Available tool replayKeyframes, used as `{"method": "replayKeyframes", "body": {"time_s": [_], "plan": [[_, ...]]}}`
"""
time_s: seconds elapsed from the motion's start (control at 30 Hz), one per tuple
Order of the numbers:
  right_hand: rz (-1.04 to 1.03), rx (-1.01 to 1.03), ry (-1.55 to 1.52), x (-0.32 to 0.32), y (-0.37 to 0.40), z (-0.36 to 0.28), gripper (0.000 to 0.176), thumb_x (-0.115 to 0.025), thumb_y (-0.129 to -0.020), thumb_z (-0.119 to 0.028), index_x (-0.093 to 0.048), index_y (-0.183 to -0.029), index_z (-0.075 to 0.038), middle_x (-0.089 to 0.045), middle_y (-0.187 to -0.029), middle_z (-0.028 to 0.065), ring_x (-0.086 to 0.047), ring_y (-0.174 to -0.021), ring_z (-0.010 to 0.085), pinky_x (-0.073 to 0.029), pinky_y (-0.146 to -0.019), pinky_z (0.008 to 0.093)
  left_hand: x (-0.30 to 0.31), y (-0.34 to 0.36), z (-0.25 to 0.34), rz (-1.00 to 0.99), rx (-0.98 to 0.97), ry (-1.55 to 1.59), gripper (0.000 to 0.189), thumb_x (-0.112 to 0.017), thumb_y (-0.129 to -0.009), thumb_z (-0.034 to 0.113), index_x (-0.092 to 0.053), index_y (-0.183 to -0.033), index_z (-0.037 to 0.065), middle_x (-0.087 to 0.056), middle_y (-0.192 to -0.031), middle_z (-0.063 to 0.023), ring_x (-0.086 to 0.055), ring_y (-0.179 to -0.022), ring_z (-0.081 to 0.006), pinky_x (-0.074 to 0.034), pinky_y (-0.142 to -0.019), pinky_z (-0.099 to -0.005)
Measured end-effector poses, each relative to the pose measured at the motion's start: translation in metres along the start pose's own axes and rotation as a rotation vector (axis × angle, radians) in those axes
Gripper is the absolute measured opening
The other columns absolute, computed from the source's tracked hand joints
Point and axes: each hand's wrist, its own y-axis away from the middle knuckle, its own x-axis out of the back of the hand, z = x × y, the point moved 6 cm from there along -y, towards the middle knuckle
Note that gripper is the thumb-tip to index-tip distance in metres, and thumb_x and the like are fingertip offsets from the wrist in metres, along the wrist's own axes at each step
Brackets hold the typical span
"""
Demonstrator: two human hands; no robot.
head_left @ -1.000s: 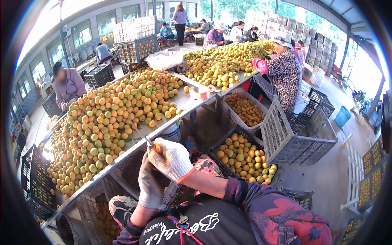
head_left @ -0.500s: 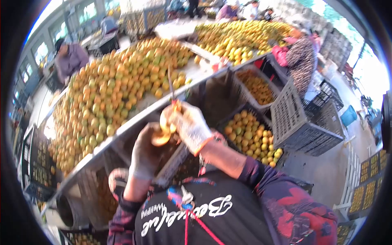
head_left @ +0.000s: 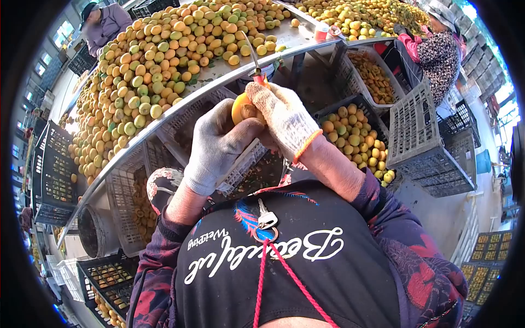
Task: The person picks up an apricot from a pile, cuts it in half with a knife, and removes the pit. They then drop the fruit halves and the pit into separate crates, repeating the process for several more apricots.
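In the head view, my left hand [head_left: 219, 142], in a grey-white knit glove, is closed on an orange apricot [head_left: 238, 108], pinching it between thumb and fingers. My right hand [head_left: 287, 117], in a white glove with an orange cuff edge, grips a small knife [head_left: 250, 50] by its red handle. The blade points up and away from me, above the fruit. My right fingers also press against the apricot's side, so the two hands meet around it. Part of the fruit is hidden by the fingers. Both hands are above my lap, just short of the table's edge.
A metal-edged table [head_left: 205, 82] bears a large heap of apricots [head_left: 147, 71]. Below my right arm stands a crate of whole apricots [head_left: 355, 134]; behind it is a bin of cut fruit [head_left: 374, 76]. Grey plastic crates [head_left: 424, 142] stand at right. Co-workers sit across the table and at right.
The view has tilted down, and the hands now appear higher in it. My hands have come together around the apricot, where a yellow-orange piece hung from the left fingers before. The knife stays in my right hand.
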Motion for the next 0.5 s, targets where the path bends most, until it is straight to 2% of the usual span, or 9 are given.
{"method": "replayKeyframes", "body": {"time_s": [0.03, 0.1, 0.13, 0.17, 0.23, 0.27, 0.4, 0.43, 0.5], "plan": [[-0.004, -0.004, -0.001, -0.001, -0.003, 0.004, 0.029, -0.058, -0.101, -0.029, -0.062, -0.106, -0.001, -0.065, -0.089, 0.0025, -0.058, -0.077, 0.0091, -0.049, -0.068, 0.0267, 0.003, 0.000, -0.001, 0.005, 0.003, -0.002, 0.035, -0.073, -0.090, 0.020, -0.063, -0.115, -0.002, -0.067, -0.097, -0.0015, -0.058, -0.083, -0.0056, -0.049, -0.076, -0.0217], [0.040, 0.347, 0.277, 0.002, -0.007, -0.005, 0.030, -0.058, -0.101, -0.029, -0.062, -0.107, 0.000, -0.067, -0.086, 0.0074, -0.061, -0.075, 0.0113, -0.050, -0.067, 0.0285, 0.005, -0.001, -0.009, 0.008, 0.159, 0.245, 0.036, -0.071, -0.092, 0.026, -0.063, -0.116, 0.000, -0.067, -0.095, -0.0014, -0.055, -0.073, -0.0036, -0.045, -0.067, -0.0183], [0.102, 0.591, 0.410, -0.001, -0.005, -0.014, 0.025, -0.060, -0.099, -0.026, -0.060, -0.104, -0.001, -0.068, -0.080, 0.0124, -0.068, -0.072, 0.0182, -0.052, -0.064, 0.0315, 0.003, -0.002, -0.007, 0.064, 0.164, 0.204, 0.031, -0.063, -0.096, 0.034, -0.065, -0.106, 0.005, -0.066, -0.088, -0.0011, -0.053, -0.064, -0.0047, -0.041, -0.056, -0.0183], [0.099, 0.592, 0.410, -0.001, -0.005, -0.011, 0.025, -0.060, -0.099, -0.026, -0.060, -0.104, -0.001, -0.068, -0.080, 0.0124, -0.068, -0.072, 0.0182, -0.052, -0.064, 0.0315, 0.004, -0.005, -0.011, 0.066, 0.162, 0.203, 0.031, -0.063, -0.096, 0.034, -0.065, -0.106, 0.005, -0.066, -0.088, -0.0011, -0.053, -0.064, -0.0047, -0.041, -0.056, -0.0183], [0.114, 0.713, 0.608, -0.011, 0.009, -0.017, 0.020, -0.061, -0.097, -0.020, -0.058, -0.101, -0.001, -0.070, -0.078, 0.0147, -0.072, -0.073, 0.0259, -0.054, -0.064, 0.0342, 0.000, -0.008, -0.032, 0.157, 0.394, 0.749, 0.027, -0.055, -0.098, 0.036, -0.062, -0.093, 0.010, -0.062, -0.078, -0.0003, -0.055, -0.060, -0.0086, -0.041, -0.050, -0.0218], [0.095, 0.763, 0.644, -0.013, 0.010, -0.016, 0.016, -0.062, -0.096, -0.016, -0.057, -0.099, -0.001, -0.070, -0.074, 0.0131, -0.072, -0.073, 0.0293, -0.054, -0.062, 0.0352, -0.003, -0.008, -0.034, 0.180, 0.397, 0.699, 0.029, -0.049, -0.100, 0.037, -0.056, -0.084, 0.014, -0.057, -0.072, 0.0005, -0.054, -0.059, -0.0109, -0.040, -0.048, -0.0238], [0.155, 0.740, 0.637, -0.004, 0.003, -0.008, 0.018, -0.062, -0.097, -0.019, -0.058, -0.100, -0.002, -0.071, -0.076, 0.0134, -0.072, -0.075, 0.0289, -0.055, -0.063, 0.0356, 0.006, -0.011, -0.048, 0.173, 0.404, 0.631, 0.029, -0.050, -0.101, 0.036, -0.058, -0.088, 0.012, -0.058, -0.074, 0.0004, -0.053, -0.060, -0.0117, -0.041, -0.052, -0.0229], [0.166, 0.703, 0.592, 0.000, -0.001, -0.007, 0.021, -0.064, -0.095, -0.022, -0.058, -0.101, -0.003, -0.070, -0.077, 0.0142, -0.071, -0.073, 0.0313, -0.054, -0.062, 0.0367, 0.005, -0.016, -0.046, 0.124, 0.363, 0.675, 0.031, -0.052, -0.101, 0.038, -0.061, -0.099, 0.008, -0.063, -0.082, -0.0027, -0.059, -0.065, -0.0136, -0.046, -0.058, -0.0238], [0.187, 0.759, 0.749, 0.000, -0.002, -0.015, 0.025, -0.066, -0.093, -0.026, -0.060, -0.100, -0.003, -0.068, -0.075, 0.0140, -0.069, -0.074, 0.0343, -0.053, -0.063, 0.0390, -0.007, -0.013, -0.030, 0.161, 0.358, 0.798, 0.038, -0.054, -0.100, 0.040, -0.060, -0.114, 0.005, -0.066, -0.092, -0.0077, -0.064, -0.073, -0.0164, -0.052, -0.066, -0.0285]]}}
